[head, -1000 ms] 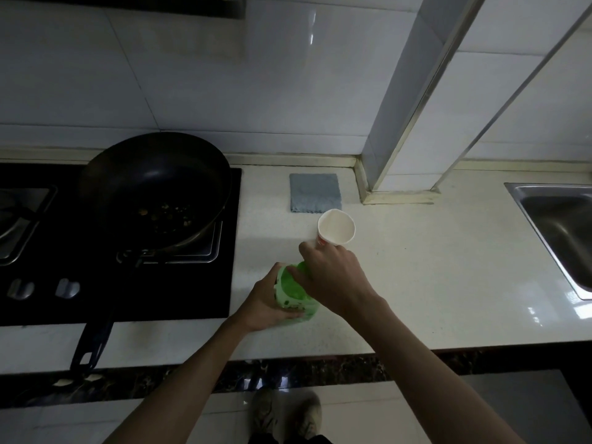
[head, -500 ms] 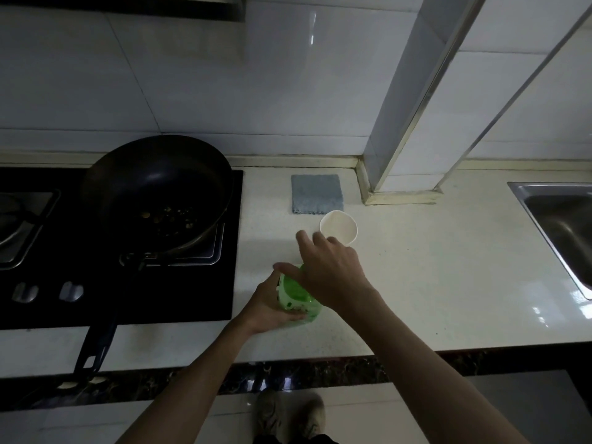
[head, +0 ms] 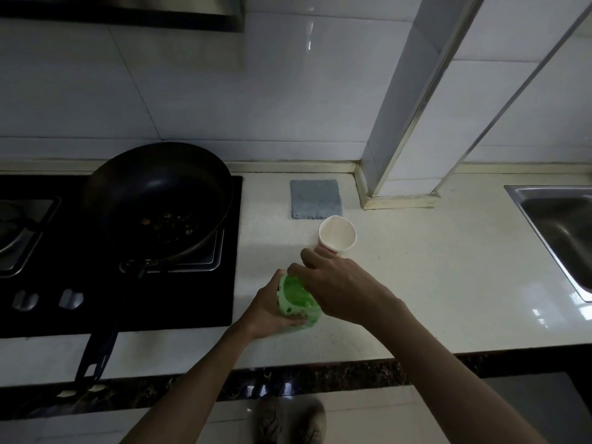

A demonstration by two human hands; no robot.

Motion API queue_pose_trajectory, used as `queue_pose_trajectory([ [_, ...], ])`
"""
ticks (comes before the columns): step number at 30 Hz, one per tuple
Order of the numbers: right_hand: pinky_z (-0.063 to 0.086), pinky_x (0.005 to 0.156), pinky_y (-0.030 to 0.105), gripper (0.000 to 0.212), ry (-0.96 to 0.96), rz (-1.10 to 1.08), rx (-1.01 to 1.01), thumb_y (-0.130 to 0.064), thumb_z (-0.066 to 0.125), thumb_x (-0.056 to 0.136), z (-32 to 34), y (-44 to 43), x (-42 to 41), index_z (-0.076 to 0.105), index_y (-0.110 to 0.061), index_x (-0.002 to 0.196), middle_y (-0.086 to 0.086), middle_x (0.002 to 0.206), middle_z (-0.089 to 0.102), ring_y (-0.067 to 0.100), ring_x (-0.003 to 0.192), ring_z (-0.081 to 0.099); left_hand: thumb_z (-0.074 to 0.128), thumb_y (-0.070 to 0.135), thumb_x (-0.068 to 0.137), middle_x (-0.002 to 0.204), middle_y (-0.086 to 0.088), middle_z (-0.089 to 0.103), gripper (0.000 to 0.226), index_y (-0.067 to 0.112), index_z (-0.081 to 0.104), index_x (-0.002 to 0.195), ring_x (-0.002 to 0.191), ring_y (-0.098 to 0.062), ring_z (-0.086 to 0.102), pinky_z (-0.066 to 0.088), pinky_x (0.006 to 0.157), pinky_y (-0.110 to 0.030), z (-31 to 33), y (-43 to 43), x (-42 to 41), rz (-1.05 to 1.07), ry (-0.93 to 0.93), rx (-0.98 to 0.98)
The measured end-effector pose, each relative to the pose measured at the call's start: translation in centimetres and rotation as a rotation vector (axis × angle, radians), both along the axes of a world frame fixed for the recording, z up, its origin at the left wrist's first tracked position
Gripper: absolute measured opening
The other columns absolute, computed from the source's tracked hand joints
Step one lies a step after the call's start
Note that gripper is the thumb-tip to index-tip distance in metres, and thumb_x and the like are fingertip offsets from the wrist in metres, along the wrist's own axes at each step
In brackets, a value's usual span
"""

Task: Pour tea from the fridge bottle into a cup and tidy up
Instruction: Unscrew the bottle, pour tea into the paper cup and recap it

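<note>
Head view: pan (head: 157, 200), cloth (head: 315, 199) beside cup (head: 337, 232).

Dim kitchen, white tiled wall (head: 288, 100), pale countertop (head: 432, 283)

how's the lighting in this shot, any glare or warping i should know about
Head view: dim overall, the pan and stove nearly black; bright glare on the counter by the sink and on the wall tiles; wide-angle lens bends the pillar; green bottle stays readable.

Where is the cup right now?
The cup stands on the counter mid-frame, just beyond the right hand, in front of the grey cloth.
</note>
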State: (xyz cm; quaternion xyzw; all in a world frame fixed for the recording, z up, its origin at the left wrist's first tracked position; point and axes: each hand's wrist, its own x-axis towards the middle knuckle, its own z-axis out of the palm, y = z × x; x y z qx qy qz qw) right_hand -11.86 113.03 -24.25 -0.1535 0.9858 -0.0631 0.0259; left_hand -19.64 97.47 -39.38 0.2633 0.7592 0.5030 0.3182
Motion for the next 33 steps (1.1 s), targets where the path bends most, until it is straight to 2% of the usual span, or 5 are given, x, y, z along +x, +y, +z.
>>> queue_pose_trajectory([
  [8,0.055,0.075,0.034,0.046,0.131,0.077,-0.172,0.007,0.073,0.076,0.3,1.2,0.9,0.065,-0.010,0.118,0.009,0.119,0.059,0.026,0.103,0.059,0.094,0.043,0.053,0.111,0.019,0.065,0.085,0.050,0.040,0.118,0.102,-0.002,0.065,0.057,0.083,-0.028,-0.1,-0.1,-0.1,-0.020,0.031,0.008],
  [16,0.054,0.070,0.024,0.036,0.289,-0.549,-0.965,0.003,0.070,0.082,-7.2,4.5,4.2,0.065,-0.021,0.109,-0.003,0.102,0.063,0.015,0.087,0.063,0.093,0.043,0.051,0.107,0.016,0.067,0.076,0.037,0.046,0.109,0.100,-0.004,0.065,0.056,0.081,-0.027,-0.1,-0.1,0.0,0.003,0.005,0.003],
  [24,0.050,0.063,0.028,0.023,0.210,-0.939,-0.848,-0.017,0.081,0.078,-17.5,4.9,8.1,0.058,-0.018,0.074,-0.006,0.075,0.065,0.012,0.071,0.059,0.095,0.035,0.052,0.111,0.015,0.066,0.081,0.029,0.047,0.117,0.105,-0.005,0.064,0.053,0.086,-0.022,-0.4,-0.1,0.2,0.020,0.001,0.021],
  [27,0.044,0.063,0.024,0.024,0.212,-0.959,-0.741,-0.019,0.080,0.080,-18.9,5.3,8.8,0.057,-0.021,0.073,-0.007,0.075,0.064,0.009,0.072,0.055,0.094,0.033,0.053,0.110,0.019,0.064,0.080,0.028,0.046,0.117,0.105,-0.003,0.063,0.050,0.084,-0.016,-0.3,-0.1,0.3,0.009,0.010,0.015],
  [33,0.043,0.061,0.019,0.022,0.096,-1.064,-0.742,-0.013,0.077,0.081,-20.4,6.2,8.8,0.055,-0.017,0.085,-0.005,0.082,0.059,0.014,0.074,0.054,0.095,0.036,0.052,0.110,0.014,0.065,0.081,0.028,0.046,0.115,0.107,-0.013,0.064,0.054,0.089,-0.033,-0.7,0.0,0.2,0.028,0.009,0.028],
])
